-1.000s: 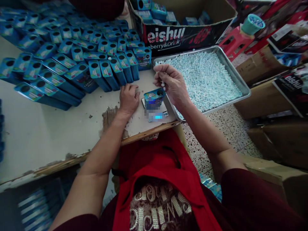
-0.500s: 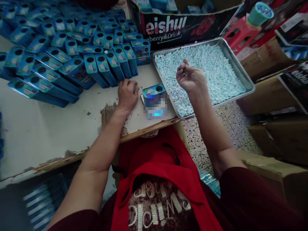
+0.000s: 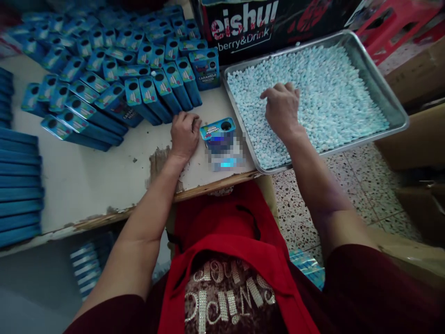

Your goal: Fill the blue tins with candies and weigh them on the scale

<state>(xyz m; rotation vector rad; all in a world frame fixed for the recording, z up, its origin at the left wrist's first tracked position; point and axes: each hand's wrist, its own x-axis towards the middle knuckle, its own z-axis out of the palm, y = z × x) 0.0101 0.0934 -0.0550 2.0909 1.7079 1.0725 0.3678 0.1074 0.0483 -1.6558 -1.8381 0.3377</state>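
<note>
My right hand [image 3: 282,110] is palm down over the pale blue candies [image 3: 333,88] that fill a metal tray [image 3: 398,116]. Its fingers are apart and bent, and its fingertips touch or hover just above the candies; I cannot tell which. On the white table, my left hand [image 3: 185,135] rests with loosely bent fingers and nothing visible in it. Just right of it stands a blue candy tin [image 3: 218,130] with a dark round hole in its top. A pixelated patch hides its lower part.
Many blue tins with round holes [image 3: 141,95] stand close together at the back left. More tins are stacked [image 3: 21,185] at the left edge. Behind the tray is a black printed carton [image 3: 243,28]; a red stool [image 3: 392,28] stands beyond it. The table's front edge [image 3: 215,188] is chipped.
My right hand has turned from palm up, with candies in its curled fingers, to palm down with fingers apart. My left hand stays in place. The view has shifted slightly.
</note>
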